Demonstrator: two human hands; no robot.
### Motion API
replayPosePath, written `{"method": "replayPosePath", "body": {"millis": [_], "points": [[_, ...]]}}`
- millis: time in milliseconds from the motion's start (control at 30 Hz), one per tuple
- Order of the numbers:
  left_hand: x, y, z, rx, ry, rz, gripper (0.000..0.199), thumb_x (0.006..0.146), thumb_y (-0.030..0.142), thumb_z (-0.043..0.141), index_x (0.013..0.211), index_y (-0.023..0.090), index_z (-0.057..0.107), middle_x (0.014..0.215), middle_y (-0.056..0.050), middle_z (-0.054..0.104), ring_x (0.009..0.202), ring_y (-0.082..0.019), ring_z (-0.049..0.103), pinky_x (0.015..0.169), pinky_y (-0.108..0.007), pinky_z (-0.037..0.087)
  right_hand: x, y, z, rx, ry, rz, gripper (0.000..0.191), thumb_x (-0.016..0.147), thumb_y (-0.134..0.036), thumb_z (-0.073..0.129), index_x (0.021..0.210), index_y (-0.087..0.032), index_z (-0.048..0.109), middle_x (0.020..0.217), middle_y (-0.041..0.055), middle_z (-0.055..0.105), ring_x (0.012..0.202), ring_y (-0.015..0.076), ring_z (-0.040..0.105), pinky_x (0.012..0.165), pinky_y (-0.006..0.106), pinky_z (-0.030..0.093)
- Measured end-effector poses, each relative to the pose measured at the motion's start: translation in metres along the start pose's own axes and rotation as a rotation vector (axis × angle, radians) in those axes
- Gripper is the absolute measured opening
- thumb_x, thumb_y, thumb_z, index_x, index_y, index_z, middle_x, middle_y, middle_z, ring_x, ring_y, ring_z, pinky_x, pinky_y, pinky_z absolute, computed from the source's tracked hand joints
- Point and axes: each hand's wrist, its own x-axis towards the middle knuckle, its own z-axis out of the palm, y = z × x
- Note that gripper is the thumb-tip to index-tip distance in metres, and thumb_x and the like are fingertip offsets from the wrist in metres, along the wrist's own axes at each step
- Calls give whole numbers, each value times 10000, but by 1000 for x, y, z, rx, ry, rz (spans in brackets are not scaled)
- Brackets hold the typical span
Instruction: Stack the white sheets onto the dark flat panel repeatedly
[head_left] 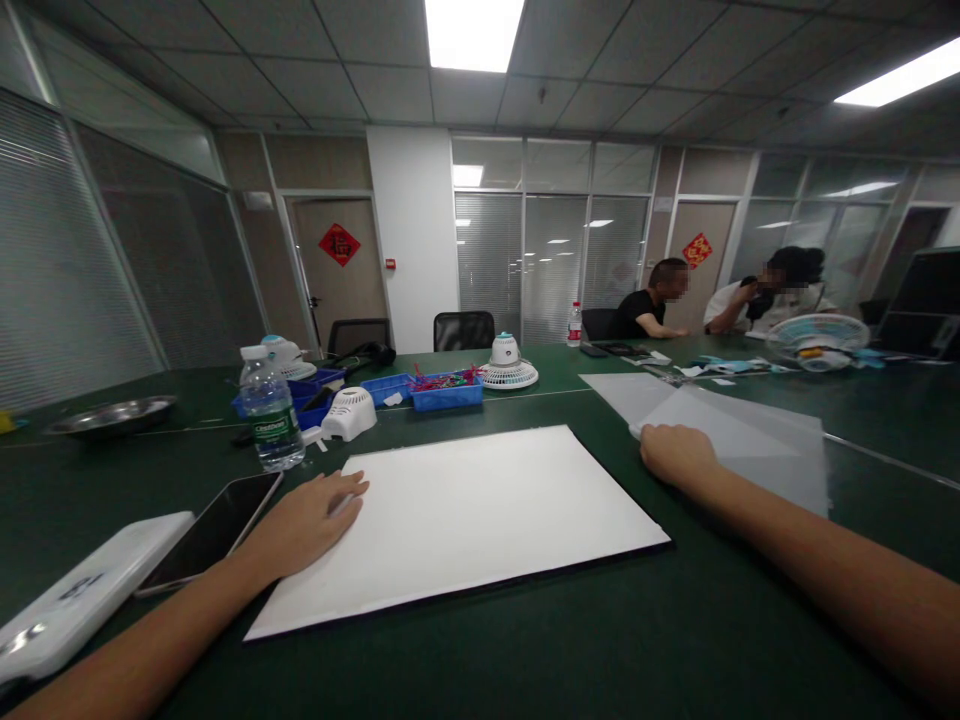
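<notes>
A large white rectangular panel (480, 510) with a dark edge lies flat on the green table in front of me. My left hand (311, 525) rests on its left side, fingers stretched out and holding nothing. To the right of the panel, my right hand (679, 455) is closed on the near left edge of a thin translucent sheet (757, 440). That sheet spreads over the table beyond my right hand, partly bent, and stays apart from the panel. My right fingertips are curled out of sight.
Left are a smartphone (217, 530), a white device (90, 590), a water bottle (271, 415) and a metal dish (116, 413). Blue bins (448, 398), a white housing (349, 413) and a fan part (507, 372) stand farther back. Two people (652, 305) sit at the far right.
</notes>
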Motion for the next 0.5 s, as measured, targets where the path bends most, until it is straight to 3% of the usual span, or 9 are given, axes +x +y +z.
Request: {"method": "replayPosePath", "body": {"millis": [133, 233, 300, 433, 500], "points": [[-1, -3, 1, -18, 8, -9, 585, 885, 573, 406, 1305, 248, 653, 1431, -22, 579, 1363, -296, 488, 1181, -453, 314, -7, -9, -20, 5, 125, -66, 379, 959, -246, 330, 1012, -99, 675, 895, 235, 719, 809, 345, 706, 689, 432, 492], [0, -7, 4, -27, 12, 3, 593, 896, 576, 387, 1316, 245, 644, 1440, -24, 572, 1375, -288, 474, 1177, -443, 322, -16, -18, -31, 32, 206, -191, 393, 988, -320, 335, 1174, -145, 633, 1012, 193, 726, 900, 313, 698, 777, 420, 498], [0, -9, 5, -31, 10, 13, 597, 900, 577, 381, 1322, 242, 638, 1445, -27, 569, 1384, -285, 462, 1170, -439, 333, -24, -24, -34, 91, 285, -445, 368, 983, -314, 377, 1234, -188, 615, 1129, 145, 715, 999, 274, 679, 853, 392, 491], [0, -8, 5, -37, 2, 8, 599, 908, 575, 373, 1338, 242, 623, 1449, -30, 566, 1386, -284, 460, 1161, -444, 345, -39, -42, -34, 271, 536, -1152, 333, 972, -246, 400, 1209, -168, 621, 1134, 126, 717, 973, 228, 677, 820, 373, 504], [0, -8, 5, -44, 6, 2, 598, 907, 576, 368, 1335, 246, 626, 1451, -26, 565, 1384, -285, 461, 1158, -447, 350, -44, -51, -34, 309, 569, -1289, 294, 957, -238, 439, 1178, -165, 619, 1098, 117, 724, 943, 213, 675, 790, 361, 506]]}}
